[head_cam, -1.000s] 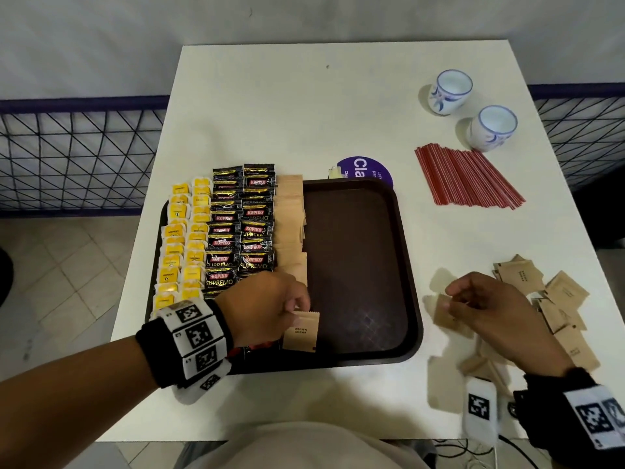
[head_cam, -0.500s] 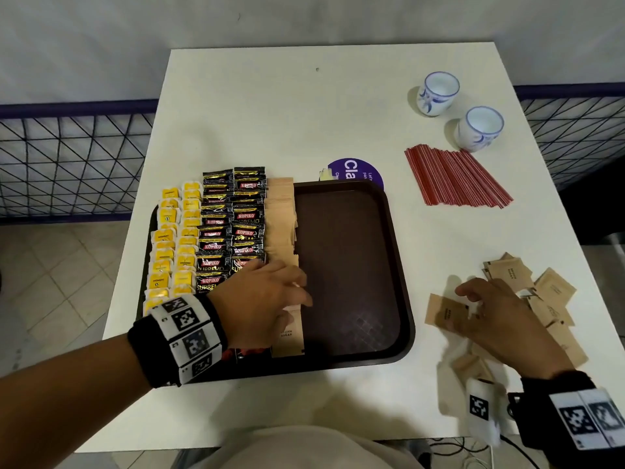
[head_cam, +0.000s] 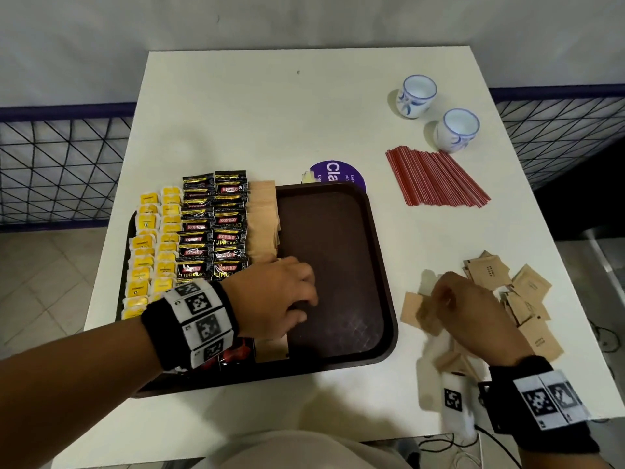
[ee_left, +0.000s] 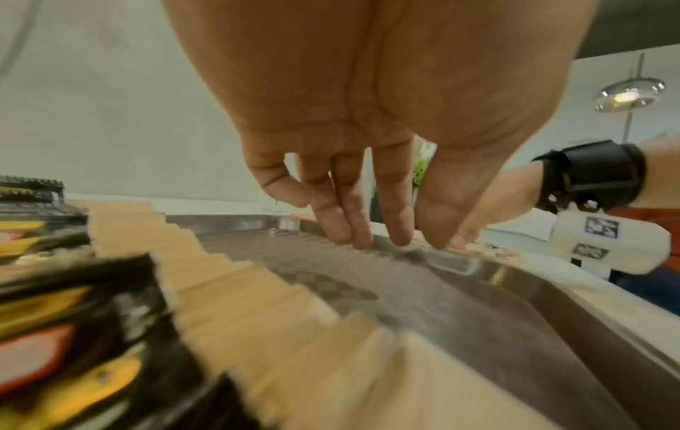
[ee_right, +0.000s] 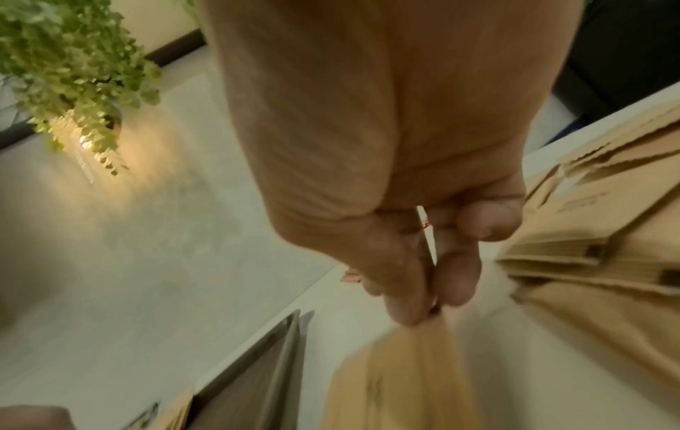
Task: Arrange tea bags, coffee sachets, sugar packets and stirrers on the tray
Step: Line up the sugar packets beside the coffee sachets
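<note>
One tray (head_cam: 378,252) sits on one tabletop (head_cam: 270,113). Two cups (head_cam: 415,95) stand there. On the tray lie two columns of yellow tea bags (head_cam: 159,252), two columns of black coffee sachets (head_cam: 213,228) and one column of brown sugar packets (head_cam: 262,221). One bundle of red stirrers (head_cam: 434,179), too many to count, and one loose heap of sugar packets (head_cam: 527,299) lie beside it.

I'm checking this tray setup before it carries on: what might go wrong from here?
1. The right hand pinches a brown sugar packet by one edge only; it may slip before it reaches the tray.
2. The left hand hovers open just above the overlapped sugar row; a brush might knock those packets askew.
3. The red stirrers lie loose on the table, apart from the tray; an arm sweep toward them may scatter them.
</note>
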{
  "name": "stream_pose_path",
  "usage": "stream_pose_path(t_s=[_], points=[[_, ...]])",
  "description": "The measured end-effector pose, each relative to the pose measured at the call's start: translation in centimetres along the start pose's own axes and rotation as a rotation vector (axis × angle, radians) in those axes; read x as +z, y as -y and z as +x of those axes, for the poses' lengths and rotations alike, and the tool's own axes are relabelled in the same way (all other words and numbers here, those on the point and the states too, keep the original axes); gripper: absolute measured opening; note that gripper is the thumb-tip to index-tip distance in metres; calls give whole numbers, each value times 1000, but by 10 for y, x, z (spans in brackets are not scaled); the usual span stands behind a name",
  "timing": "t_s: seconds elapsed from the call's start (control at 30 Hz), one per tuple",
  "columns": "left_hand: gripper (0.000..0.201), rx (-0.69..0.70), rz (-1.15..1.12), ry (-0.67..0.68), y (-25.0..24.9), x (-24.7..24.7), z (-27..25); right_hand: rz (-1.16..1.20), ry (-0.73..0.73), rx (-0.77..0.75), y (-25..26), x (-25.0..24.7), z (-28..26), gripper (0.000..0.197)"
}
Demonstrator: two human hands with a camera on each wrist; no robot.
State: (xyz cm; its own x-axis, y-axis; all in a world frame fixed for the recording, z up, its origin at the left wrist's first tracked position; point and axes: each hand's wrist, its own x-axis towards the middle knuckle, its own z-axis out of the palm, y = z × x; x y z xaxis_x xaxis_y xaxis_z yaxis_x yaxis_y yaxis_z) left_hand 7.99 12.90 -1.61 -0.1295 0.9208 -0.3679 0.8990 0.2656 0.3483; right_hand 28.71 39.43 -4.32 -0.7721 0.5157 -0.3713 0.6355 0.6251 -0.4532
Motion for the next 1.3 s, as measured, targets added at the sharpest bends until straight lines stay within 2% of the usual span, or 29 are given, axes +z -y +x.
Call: stream_pose_path(t_s=[0.07,0.17,0.23,0.3,0.37,0.5,0.6,0.73,0.83,1.03,1.17,1.3], points=[[28,-17,-97,-79,-2,-7,14,106,-34,43,4,-8,2,24],[22,2,-201,-186,-8,-17,37,188,-52,51,14,-18,2,19],[25,-6,-167,-159,-15,-21,51,108,23,29,21,-17,0,22],[28,-15,-115,-118,-22,-21,61,-21,114,-8,28,-6,-5,37],[29,-8,-92,-85,-30,-18,68,-91,160,-49,30,8,-9,38],[29,13,-83,-18,-37,-13,76,-136,85,-100,20,15,-9,16],[29,10,-90,-20,-36,-13,81,-112,54,-94,15,14,-9,23],[26,0,-114,-38,-34,-14,86,-129,59,-127,14,17,-13,42],[24,-18,-156,-50,-31,-13,88,-123,60,-146,16,22,-16,34],[19,-27,-257,-120,-25,-14,90,60,15,-16,19,7,-4,11],[24,-26,-346,-201,-24,-18,94,227,-129,91,16,-15,3,20],[38,-62,-613,-274,-33,-23,106,535,-167,72,36,-25,10,14]])
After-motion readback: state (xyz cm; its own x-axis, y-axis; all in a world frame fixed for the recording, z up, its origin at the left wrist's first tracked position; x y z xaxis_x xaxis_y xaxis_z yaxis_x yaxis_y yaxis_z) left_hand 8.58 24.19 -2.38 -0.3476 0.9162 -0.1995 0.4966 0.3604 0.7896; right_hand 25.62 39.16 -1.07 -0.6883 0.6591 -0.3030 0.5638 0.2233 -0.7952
